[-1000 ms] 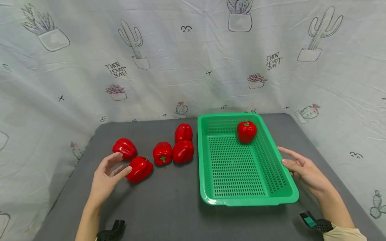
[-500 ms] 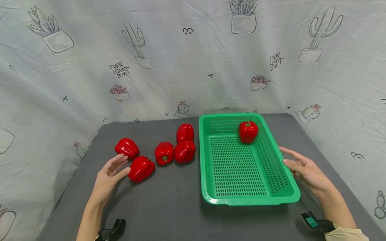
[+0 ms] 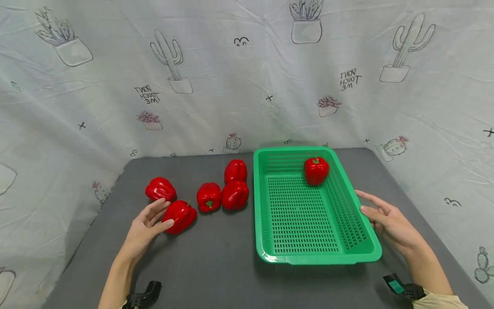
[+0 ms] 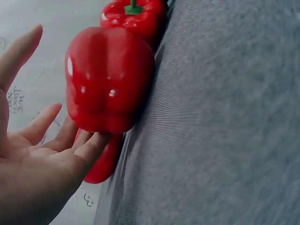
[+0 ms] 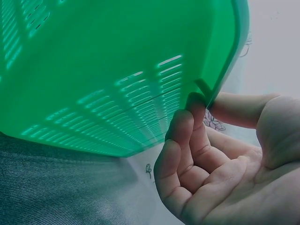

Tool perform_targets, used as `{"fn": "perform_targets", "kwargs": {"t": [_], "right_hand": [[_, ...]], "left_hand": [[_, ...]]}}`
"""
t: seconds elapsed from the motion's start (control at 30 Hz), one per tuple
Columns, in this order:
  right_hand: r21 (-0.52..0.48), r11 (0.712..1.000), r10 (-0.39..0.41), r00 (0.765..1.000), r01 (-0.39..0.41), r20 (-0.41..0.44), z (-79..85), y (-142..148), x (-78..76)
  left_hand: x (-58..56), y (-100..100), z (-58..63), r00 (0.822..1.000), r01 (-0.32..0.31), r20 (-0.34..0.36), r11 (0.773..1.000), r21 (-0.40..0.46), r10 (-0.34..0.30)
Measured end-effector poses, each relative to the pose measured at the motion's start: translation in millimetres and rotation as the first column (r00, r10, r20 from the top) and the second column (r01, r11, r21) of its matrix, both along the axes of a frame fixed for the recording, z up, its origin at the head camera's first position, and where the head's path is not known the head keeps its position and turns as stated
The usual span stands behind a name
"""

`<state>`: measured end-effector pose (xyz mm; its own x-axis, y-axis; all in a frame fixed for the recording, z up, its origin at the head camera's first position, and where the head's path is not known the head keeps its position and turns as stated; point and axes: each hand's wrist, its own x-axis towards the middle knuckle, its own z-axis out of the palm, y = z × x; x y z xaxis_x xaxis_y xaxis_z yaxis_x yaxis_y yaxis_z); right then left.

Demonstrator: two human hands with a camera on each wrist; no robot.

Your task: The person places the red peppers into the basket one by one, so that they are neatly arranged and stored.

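Observation:
My left hand [image 3: 144, 229] is at the nearest red bell pepper [image 3: 180, 218], thumb in front and fingers reaching behind it. In the left wrist view the thumb stands apart from this pepper [image 4: 110, 79], and the lower fingertips are right at its end. Another red pepper [image 3: 160, 189] lies just beyond the fingers. On the right, my right hand [image 3: 393, 223] pinches the side rim of a green plastic basket [image 3: 318, 259] between thumb and curled fingers. One red pepper [image 3: 316, 171] stands in the basket's far right corner, its stem up.
Between the left hand and the basket, several more red peppers lie grouped, including one with its green stem facing me [image 3: 209, 197] and one close to the basket wall [image 3: 235, 195]. A white cactus-print cloth [image 3: 216, 86] hangs behind the grey tabletop [image 3: 216, 274].
My left hand has moved slightly right and forward, bringing its thumb and fingers around the nearest pepper. The right hand stays on the basket rim, and the peppers keep their places.

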<state>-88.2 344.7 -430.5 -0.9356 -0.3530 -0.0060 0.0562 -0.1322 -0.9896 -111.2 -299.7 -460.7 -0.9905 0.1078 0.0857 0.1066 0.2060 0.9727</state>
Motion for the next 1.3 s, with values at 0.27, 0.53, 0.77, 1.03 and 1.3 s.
{"fn": "perform_targets", "kwargs": {"t": [0.27, 0.53, 0.77, 1.03, 1.3], "right_hand": [[-0.016, 1.000, 0.020, 0.999, -0.020, -0.026, 0.1, 1, -0.5], [-0.027, 0.999, 0.023, 1.000, -0.023, -0.018, -0.4, 2, 0.5], [0.000, 1.000, -0.009, 1.000, 0.009, 0.013, -1.2, 1, 0.2], [-0.034, 0.999, 0.028, 1.000, -0.029, -0.006, 0.0, 0, -0.6], [-0.024, 1.000, 0.006, 1.000, -0.006, 0.007, -1.5, 1, -0.2]], "left_hand": [[-6.3, 7, -5.7, 0.999, -0.002, 0.038, 0.996, -0.091, 0.006], [-5.8, 10, -8.9, 0.997, 0.001, 0.071, 0.992, -0.127, 0.008], [-4.6, 11, -9.0, 0.996, 0.004, 0.094, 0.989, -0.146, 0.010], [-4.3, 10, -6.3, 0.994, 0.006, 0.109, 0.986, -0.164, 0.013], [-2.3, 15, -6.1, 0.991, 0.005, 0.131, 0.985, -0.175, 0.019]]}}
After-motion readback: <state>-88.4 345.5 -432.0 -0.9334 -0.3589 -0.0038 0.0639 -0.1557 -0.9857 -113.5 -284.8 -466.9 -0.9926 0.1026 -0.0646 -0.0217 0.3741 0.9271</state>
